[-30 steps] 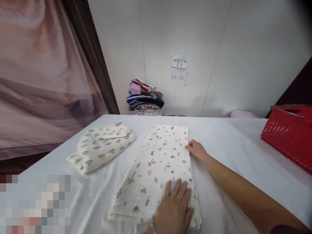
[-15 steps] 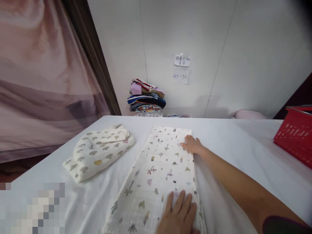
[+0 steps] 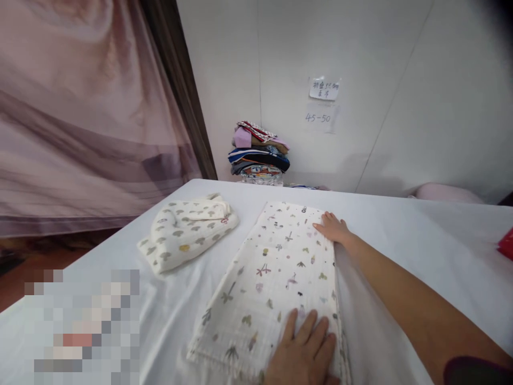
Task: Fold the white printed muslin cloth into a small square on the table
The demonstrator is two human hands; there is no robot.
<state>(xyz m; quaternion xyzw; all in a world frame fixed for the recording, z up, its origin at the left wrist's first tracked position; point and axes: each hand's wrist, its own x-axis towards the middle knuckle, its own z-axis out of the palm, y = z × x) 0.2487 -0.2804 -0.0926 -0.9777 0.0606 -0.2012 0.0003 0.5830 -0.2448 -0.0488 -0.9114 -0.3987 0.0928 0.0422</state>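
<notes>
Lying lengthwise at the centre, the folded, palm-printed white cloth [image 3: 272,278] points its long side towards twelve o'clock. The left hand [image 3: 302,347] rests on it at five o'clock, palm down, open with fingers spread; the right hand [image 3: 333,229], also open, touches its far edge near two. White tablecloth [image 3: 420,232] lies beneath. At ten sits a rumpled grey-patterned cloth [image 3: 188,235]; at twelve, a fabric stack [image 3: 260,155].

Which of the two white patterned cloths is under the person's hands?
The flat cloth printed with palm trees; the bunched cloth with mushroom-like shapes lies to its left, untouched.
</notes>
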